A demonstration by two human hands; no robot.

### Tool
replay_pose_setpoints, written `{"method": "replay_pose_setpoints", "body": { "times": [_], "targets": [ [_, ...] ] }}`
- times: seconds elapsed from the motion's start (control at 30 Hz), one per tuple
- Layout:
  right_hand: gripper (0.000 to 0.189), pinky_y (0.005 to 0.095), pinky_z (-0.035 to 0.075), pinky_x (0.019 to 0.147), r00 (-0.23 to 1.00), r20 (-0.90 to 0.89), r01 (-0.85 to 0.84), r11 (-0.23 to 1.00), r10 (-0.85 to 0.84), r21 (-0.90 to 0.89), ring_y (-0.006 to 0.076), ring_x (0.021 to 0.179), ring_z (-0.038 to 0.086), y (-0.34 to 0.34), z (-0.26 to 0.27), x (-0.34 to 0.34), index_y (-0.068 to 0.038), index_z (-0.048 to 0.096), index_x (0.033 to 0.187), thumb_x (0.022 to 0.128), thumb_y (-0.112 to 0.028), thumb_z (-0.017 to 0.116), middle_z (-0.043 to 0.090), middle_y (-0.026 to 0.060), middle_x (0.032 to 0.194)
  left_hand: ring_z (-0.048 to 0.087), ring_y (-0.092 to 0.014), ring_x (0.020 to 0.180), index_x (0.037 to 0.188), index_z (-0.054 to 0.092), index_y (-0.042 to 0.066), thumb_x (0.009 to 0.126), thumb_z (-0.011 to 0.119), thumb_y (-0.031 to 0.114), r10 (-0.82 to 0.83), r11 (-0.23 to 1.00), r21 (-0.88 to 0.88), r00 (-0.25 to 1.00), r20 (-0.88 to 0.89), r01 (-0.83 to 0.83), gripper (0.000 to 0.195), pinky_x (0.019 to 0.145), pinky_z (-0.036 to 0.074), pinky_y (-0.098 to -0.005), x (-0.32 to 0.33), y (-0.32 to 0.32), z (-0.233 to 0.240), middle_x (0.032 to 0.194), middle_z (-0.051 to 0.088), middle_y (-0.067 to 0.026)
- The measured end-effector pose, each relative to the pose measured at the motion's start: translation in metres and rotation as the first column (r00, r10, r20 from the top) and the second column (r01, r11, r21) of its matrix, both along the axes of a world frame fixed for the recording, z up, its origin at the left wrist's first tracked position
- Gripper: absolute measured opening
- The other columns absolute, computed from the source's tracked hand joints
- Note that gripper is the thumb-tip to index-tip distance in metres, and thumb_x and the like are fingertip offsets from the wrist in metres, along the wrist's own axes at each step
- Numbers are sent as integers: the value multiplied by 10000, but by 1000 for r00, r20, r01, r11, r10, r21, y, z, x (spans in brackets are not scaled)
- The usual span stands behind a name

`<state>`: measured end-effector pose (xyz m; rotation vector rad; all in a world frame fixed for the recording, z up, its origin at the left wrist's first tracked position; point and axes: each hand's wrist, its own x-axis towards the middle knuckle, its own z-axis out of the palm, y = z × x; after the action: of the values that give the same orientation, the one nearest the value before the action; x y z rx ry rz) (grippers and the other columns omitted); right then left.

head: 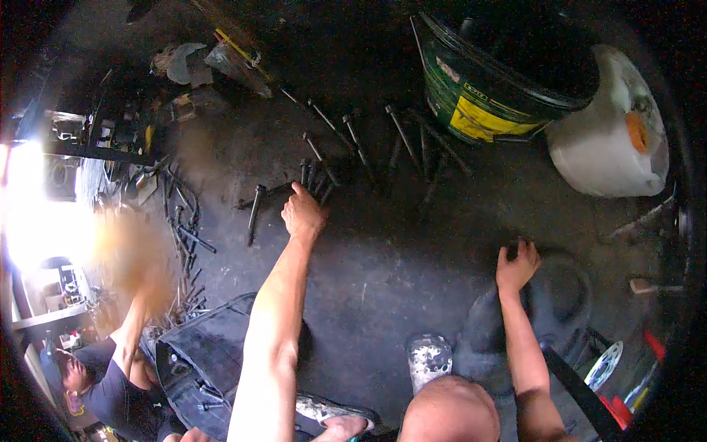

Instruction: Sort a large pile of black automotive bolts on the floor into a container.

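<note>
My left hand [302, 212] is at the end of a dark bolt [266, 195], its index finger stretched out; whether it grips the bolt is unclear. Just left of it a long bolt with a head [254, 214] lies on the dark floor [359, 276]. Beyond the hand, more long bolts [356, 138] are spread out, and one [402, 132] lies near the green tub. My right hand [518, 266] is low at the right, thumb and fingers curved around a dark gap; a small dark thing may be between them, too dim to tell.
A green tub with a yellow label [486, 119] and a white plastic container [613, 143] stand at upper right. Heaped bolts [188, 237] lie at left beside a black fabric bag [204, 353]. A co-worker [121, 381] is at lower left, an arm reaching out. A hammer-like tool [652, 286] lies at right.
</note>
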<state>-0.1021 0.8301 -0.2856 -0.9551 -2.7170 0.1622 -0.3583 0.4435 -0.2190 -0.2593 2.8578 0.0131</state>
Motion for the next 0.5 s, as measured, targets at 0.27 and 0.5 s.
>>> {"method": "replay_pose_setpoints", "body": {
  "times": [0.27,0.5],
  "targets": [
    [447,485,354,1017,996,88,20,1000,-22,13,396,1160,507,-5,10,-4,-25,621,1141,769,-265,685,570,234,1220,679,-303,881,1100,573,-49,672,812,293,77,913,392,990,119,-118,598,768,539,-394,32,-14,-1,935,686,-206],
    [409,489,351,1018,998,56,27,999,-28,19,383,1166,512,-5,5,-3,-40,637,1121,785,-269,673,578,228,1220,626,-180,763,1101,539,9,778,708,144,128,-62,807,797,590,-587,389,672,531,-326,147,17,21,902,652,-76]
  ]
}}
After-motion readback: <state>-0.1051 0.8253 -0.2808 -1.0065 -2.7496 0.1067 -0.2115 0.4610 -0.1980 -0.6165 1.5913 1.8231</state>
